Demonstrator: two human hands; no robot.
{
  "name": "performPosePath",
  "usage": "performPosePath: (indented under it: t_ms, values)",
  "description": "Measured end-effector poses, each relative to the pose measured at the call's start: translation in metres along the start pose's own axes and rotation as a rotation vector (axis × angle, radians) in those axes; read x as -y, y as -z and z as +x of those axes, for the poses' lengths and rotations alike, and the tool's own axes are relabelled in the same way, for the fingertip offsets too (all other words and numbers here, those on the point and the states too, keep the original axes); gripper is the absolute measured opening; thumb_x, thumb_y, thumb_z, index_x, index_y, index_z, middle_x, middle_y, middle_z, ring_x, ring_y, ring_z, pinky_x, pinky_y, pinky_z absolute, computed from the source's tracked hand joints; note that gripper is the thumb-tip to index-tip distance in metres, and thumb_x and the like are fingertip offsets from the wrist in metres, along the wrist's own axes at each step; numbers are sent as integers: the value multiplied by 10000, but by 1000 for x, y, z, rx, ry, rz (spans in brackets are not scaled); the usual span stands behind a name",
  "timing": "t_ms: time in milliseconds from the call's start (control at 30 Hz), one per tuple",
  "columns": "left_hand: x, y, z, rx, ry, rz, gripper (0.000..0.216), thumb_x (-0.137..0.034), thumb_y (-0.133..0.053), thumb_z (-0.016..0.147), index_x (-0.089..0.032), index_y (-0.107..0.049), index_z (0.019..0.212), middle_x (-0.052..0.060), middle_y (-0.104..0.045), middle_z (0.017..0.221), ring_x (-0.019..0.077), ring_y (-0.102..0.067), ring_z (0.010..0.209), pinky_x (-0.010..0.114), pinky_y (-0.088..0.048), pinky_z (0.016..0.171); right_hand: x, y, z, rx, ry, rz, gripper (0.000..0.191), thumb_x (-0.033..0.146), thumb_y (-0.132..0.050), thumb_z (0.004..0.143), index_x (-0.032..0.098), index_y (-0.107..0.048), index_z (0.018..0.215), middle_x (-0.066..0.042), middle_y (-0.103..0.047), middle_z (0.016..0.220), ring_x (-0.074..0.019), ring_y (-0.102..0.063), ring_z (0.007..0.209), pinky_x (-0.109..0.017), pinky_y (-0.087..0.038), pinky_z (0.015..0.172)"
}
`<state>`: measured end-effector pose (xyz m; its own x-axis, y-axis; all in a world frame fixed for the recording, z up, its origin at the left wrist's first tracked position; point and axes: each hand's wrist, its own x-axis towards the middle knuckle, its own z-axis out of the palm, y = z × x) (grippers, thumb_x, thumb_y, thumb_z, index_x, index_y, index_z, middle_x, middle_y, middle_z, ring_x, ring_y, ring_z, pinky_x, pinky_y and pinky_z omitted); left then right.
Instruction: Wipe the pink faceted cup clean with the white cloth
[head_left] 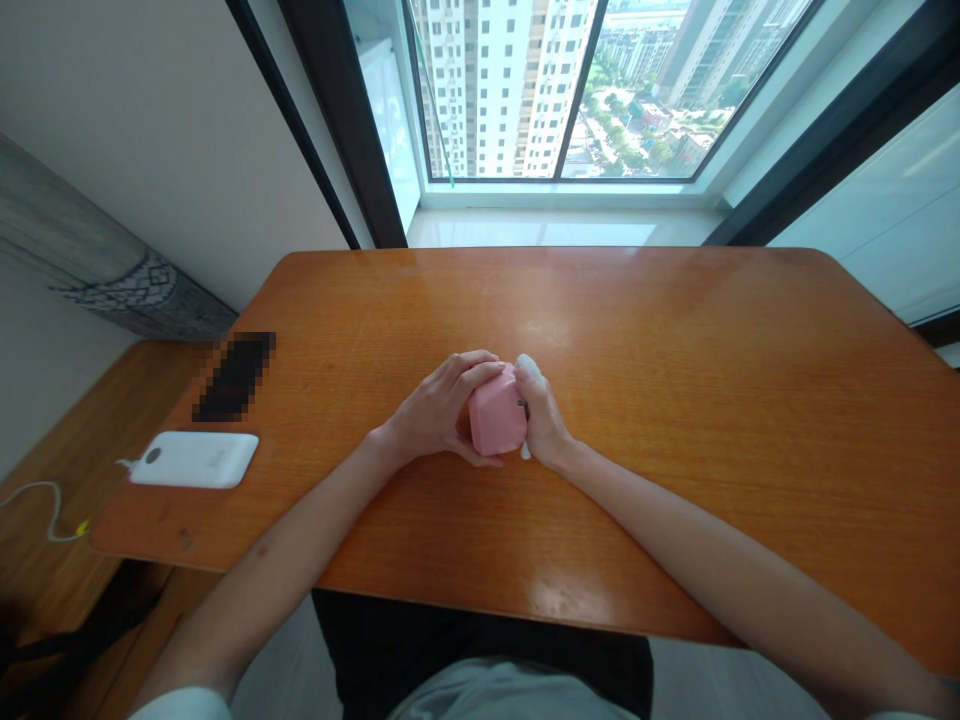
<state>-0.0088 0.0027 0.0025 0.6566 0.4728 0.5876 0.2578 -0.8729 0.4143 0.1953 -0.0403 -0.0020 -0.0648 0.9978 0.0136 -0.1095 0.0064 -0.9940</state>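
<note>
Just below the centre of the frame, both hands meet around a small pink block (495,418), a rounded, box-like thing held just above the tabletop (675,400) or resting lightly on it; which, I cannot tell. The left hand (439,410) comes in from the lower left. Its fingers (472,365) curl over the top edge of the pink block and its thumb is tucked beneath, so the hand is closed on the block in a clamp that seems meant to keep it from turning. The right hand (544,420) presses against the block's right side, fingers wrapped shut. A white piece (528,366) shows above its knuckles and again below its palm (a cloth or a soft part of the block, too hidden to say which). A small dark spot sits where the block meets the right hand, its nature unclear.

Both forearms lie low across the near edge of the tabletop, probably to steady the wrists for close work between the two hands.

At the left edge of the tabletop, well apart from the hands, a white power bank (195,459) lies flat. Its cable (45,500) trails off to the lower wooden bench (67,350) at far left, likely set there to stay out of the way. Just above it lies a dark blurred object (234,376), also flat. The window (570,90) fills the upper middle of the frame and throws a glare on the wood beyond the hands.
</note>
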Motion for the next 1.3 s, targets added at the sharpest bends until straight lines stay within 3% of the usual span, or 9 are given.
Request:
performPosePath:
  t_ms: [133,300,400,500,633,733,967,1100,1300]
  values:
    - [-4,-4,2,-37,129,-142,1230,-744,-1009,570,-272,-465,1568,163,-629,1470,393,-681,1314,564,-606,1124,0,1,-1,9,2,-10,600,840,-531,978,260,-465,838,42,-458,677,-116,-402,523,-239,-323,415]
    - [-8,-11,0,0,385,-445,1032,-804,-869,726,-224,-506,1499,112,-706,1280,254,-713,989,399,-618,878,10,1,-5,37,19,-95,585,813,-610,944,247,-510,834,43,-468,642,-120,-434,538,-225,-337,411]
    - [-7,-14,-3,9,413,-503,1074,-807,-891,701,-227,-498,1514,121,-699,1305,265,-707,1025,408,-610,908,13,1,-6,44,37,-116,585,804,-607,949,245,-510,804,42,-462,622,-122,-433,544,-225,-336,418]
    - [-2,-16,-5,-3,357,-494,1135,-818,-886,718,-266,-429,1599,150,-654,1426,315,-718,1150,473,-623,996,13,1,-5,61,58,-133,586,799,-592,954,242,-522,783,38,-466,634,-121,-423,556,-232,-336,434]
    - [7,-12,-7,-63,98,-304,1270,-842,-925,659,-340,-369,1684,177,-527,1629,434,-581,1471,634,-526,1220,11,1,-4,57,69,-147,570,772,-587,959,239,-516,771,40,-471,639,-117,-411,569,-237,-354,474]
    - [11,-6,-8,8,-26,-151,1400,-861,-968,554,-352,-361,1708,197,-466,1699,474,-517,1545,680,-484,1265,12,1,-4,46,82,-142,546,746,-593,969,231,-541,795,39,-494,644,-117,-430,580,-237,-376,502]
    - [10,-3,-7,33,-66,-53,1408,-826,-979,585,-327,-319,1724,230,-423,1739,474,-499,1584,680,-517,1248,17,-1,-6,67,18,-103,551,771,-593,959,228,-590,866,41,-506,638,-123,-448,549,-243,-364,465]
    - [8,-5,-5,1,-70,-46,1313,-777,-973,664,-305,-338,1712,224,-476,1698,433,-543,1556,647,-539,1252,15,-2,-4,47,56,-73,524,731,-614,971,234,-539,823,46,-498,652,-113,-449,563,-237,-384,494]
    - [4,-5,-4,-18,-36,-41,1295,-750,-994,646,-296,-377,1689,208,-549,1614,424,-608,1479,638,-577,1211,13,-2,-1,45,37,-49,519,723,-590,977,253,-464,796,56,-430,644,-113,-425,546,-224,-350,450]
